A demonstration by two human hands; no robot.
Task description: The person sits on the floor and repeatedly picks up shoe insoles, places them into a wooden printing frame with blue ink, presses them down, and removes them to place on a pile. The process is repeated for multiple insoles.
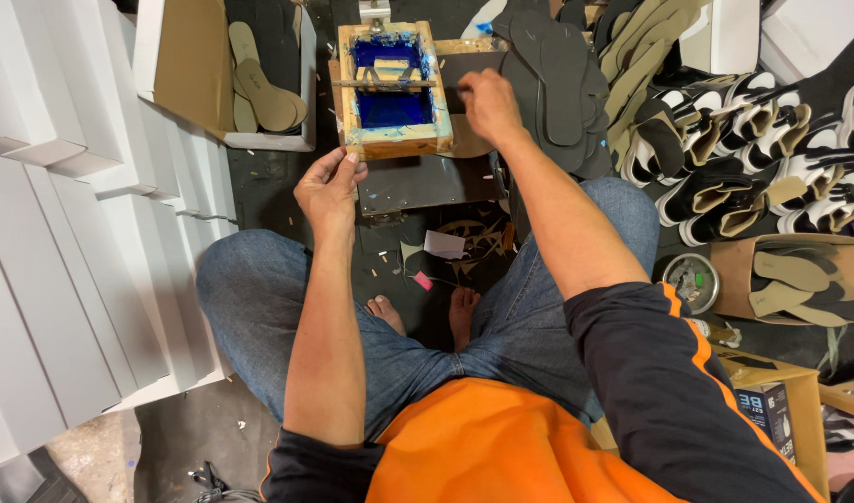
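Person sits on the floor, knees apart, in jeans and an orange top with dark sleeves. In front of them sits a small wooden screen-print frame (395,88) with blue ink on the mesh, resting on a dark metal plate (427,182). The left hand (329,191) grips the near left corner of the frame, thumb and fingers closed on the wood edge. The right hand (488,104) is at the frame's right side, fingers curled tight around the end of a squeegee bar (390,84) that lies across the frame over the blue ink.

Right beyond the right hand lies a pile of dark grey insoles (557,84), fanned out and touching the frame's far right edge. To the frame's left, an open cardboard box (189,65) holds tan insoles (264,93). White boxes (64,233) are stacked along the person's left. At far right, rows of black-and-white shoe uppers (753,158) are packed close together. Lower right, a cardboard tray (725,265) has more tan soles in it, with a small round tin (690,279) just beside it. Paper scraps (446,247) litter the floor between the bare feet (427,312).
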